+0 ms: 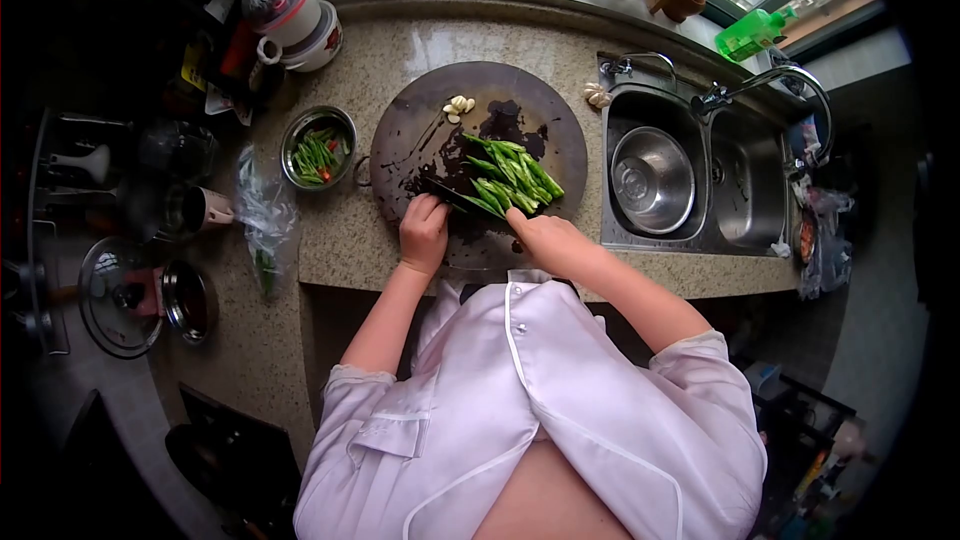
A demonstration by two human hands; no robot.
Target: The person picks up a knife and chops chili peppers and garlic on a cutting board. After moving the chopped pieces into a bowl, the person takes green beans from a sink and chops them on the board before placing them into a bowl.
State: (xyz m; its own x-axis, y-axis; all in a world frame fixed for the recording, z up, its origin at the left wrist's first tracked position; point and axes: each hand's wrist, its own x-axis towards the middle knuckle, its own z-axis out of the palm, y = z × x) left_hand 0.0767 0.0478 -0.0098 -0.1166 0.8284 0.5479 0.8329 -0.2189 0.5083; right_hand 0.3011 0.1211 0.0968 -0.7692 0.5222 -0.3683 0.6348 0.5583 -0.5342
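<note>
A round dark cutting board (410, 115) lies on the counter, wet in places. Sliced green peppers (515, 175) are heaped on its right half, and peeled garlic cloves (459, 107) sit near its far side. My right hand (545, 240) is closed around a kitchen knife (458, 196), its dark blade pointing left along the near edge of the peppers. The handle is hidden by my fingers. Beside the blade's left end, my left hand (425, 232) has its fingers bent and pressed together. Whatever they may hold cannot be made out.
Left of the board stands a metal bowl (318, 148) of cut green and red peppers, with a plastic bag (265, 215) beyond. To the right is a double sink (735, 170) holding a metal basin (653, 180). Garlic bulbs (597, 94) lie by its corner.
</note>
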